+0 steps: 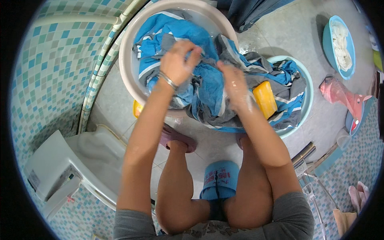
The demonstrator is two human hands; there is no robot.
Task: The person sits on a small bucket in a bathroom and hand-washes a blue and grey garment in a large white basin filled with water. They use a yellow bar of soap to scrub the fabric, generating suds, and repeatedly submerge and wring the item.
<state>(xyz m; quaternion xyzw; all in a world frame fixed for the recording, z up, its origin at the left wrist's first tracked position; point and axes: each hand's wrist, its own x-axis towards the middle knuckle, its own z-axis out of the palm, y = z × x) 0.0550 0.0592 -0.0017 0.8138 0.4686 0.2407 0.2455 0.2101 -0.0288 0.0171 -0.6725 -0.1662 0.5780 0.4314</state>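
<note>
Round tub (127,76) with striped cloth (211,86)

Before me, the smooth, pale plastic tub holds crumpled blue, grey and white cloth, heaped also in a light-blue basin (307,100). Above it, the left hand (180,62) has thumb and fingers apart; the right hand (236,86) blurs, its grip untellable. A yellow oblong block (265,99) rests on the basin's cloth.

two hands (180,62) (235,86), at least three basins (125,68) (308,92) (325,44), one yellow bar (265,100), one blue bucket (232,180), one bracelet (168,81), two purple slippers (176,137)
</note>
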